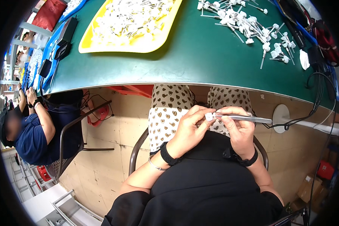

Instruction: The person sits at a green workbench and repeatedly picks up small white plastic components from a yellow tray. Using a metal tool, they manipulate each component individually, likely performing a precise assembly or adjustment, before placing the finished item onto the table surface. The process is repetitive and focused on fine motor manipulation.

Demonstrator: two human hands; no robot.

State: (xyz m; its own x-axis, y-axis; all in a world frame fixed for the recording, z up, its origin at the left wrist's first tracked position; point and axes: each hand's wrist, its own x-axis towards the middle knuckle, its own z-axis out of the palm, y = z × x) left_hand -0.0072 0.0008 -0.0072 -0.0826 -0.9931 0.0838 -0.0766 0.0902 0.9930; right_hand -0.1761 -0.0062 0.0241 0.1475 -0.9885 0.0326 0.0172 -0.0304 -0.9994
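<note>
The left hand (192,130) pinches a small white piece (209,116) between thumb and forefinger, over the person's lap, on the near side of the green table (113,71). To its right, the right hand (240,133) has its fingers closed round silver tweezers (254,119), whose broad end points right and whose tips reach left towards the piece. The fingers cover the tips, so I cannot tell whether they touch it.

The white piece looks like light, fairly stiff plastic, probably smooth enough to slip or twist if pinched by an edge. The blocky body seems the best place to hold; any thin stem would likely bend under side pressure. The tweezers look like rigid, slim metal, steadiest when held along the flat arms, as here.

Around the hands, a co-worker (35,135) sits at the far left. On the table, left of centre, a yellow tray (85,44) holds a heap of white parts (133,22). Towards the far right lies a loose spread of stemmed white parts (248,26); their slender stems look the more fragile portion, their chunky heads the safer hold.
</note>
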